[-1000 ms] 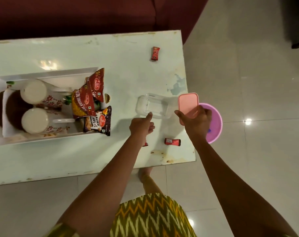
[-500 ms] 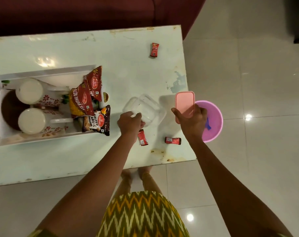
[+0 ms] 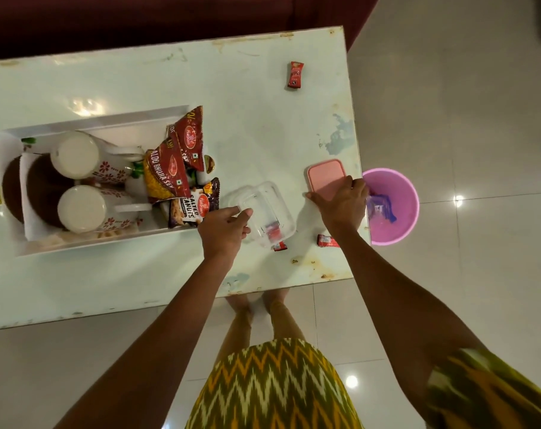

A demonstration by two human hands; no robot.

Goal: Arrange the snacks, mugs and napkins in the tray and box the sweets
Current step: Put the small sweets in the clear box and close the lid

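Left hand [image 3: 222, 232] grip pinches clear box [image 3: 259, 212] rim, box tilted; right hand [image 3: 343, 202] grip clasps pink lid [image 3: 326, 178], arm outstretched.

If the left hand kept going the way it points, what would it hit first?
The clear box, which the left hand already grips by its near rim. Past it the bare table looks free, though depth is unclear.

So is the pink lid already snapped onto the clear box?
No, the pink lid lies flat on the table under the right hand, apart from the open clear box that the left hand grips.
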